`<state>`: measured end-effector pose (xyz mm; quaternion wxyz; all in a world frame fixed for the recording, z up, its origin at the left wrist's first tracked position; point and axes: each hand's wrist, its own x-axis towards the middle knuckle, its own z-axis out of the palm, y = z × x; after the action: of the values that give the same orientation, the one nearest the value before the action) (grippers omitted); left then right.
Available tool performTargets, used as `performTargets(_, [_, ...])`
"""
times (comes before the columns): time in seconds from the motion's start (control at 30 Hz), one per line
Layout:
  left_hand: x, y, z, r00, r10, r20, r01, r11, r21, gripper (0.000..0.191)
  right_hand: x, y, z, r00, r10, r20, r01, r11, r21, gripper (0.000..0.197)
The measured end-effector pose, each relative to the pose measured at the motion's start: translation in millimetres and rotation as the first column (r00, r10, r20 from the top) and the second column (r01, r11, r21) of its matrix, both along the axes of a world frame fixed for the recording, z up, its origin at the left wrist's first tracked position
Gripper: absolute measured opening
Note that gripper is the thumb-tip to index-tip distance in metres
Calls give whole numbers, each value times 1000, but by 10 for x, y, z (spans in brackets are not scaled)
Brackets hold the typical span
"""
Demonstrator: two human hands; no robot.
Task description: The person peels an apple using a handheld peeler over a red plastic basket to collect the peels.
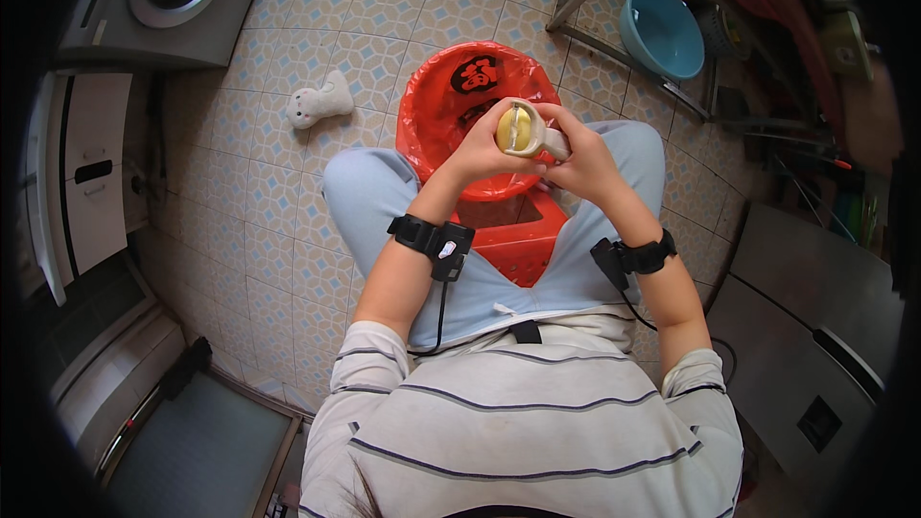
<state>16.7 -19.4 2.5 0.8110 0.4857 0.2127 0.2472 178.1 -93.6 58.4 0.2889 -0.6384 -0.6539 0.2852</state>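
Note:
My left hand (481, 147) is closed around a peeled, pale yellow potato or similar round produce (506, 131). In my right hand (581, 155) is the handle of a white Y-shaped peeler (555, 144), whose metal blade lies across the yellow surface. Both hands are close together above a red-lined bin (424, 111) standing between my knees. Dark scraps, hard to make out, lie inside the bin. Beneath me, part of a red plastic stool (536, 230) shows between my legs.
A white plush toy (320, 102) lies on the tiled floor to the left. Beyond it stands a washing machine (162, 14). At the upper right, a blue basin (662, 32) rests by a metal rack (611, 50). A grey refrigerator-like cabinet (770, 316) is at the right.

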Motion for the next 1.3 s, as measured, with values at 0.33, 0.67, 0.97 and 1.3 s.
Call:
performTargets(0.33, [-44, 14, -21, 990, 117, -82, -92, 962, 257, 54, 358, -16, 274, 997, 44, -57, -50, 994, -102, 51])
performTargets(0.67, [-102, 21, -9, 991, 123, -58, -107, 969, 223, 56, 371, 59, 396, 917, 255, 306, -270, 963, 5, 40])
performTargets(0.97, [-167, 79, 8, 989, 127, -71, -112, 977, 182, 55, 491, 72, 555, 932, 179, 316, -230, 964, 134, 38])
performTargets(1.3, [-128, 67, 91, 981, 171, -88, -145, 958, 248, 57, 203, 154, 386, 933, 199, 301, -244, 963, 118, 36])
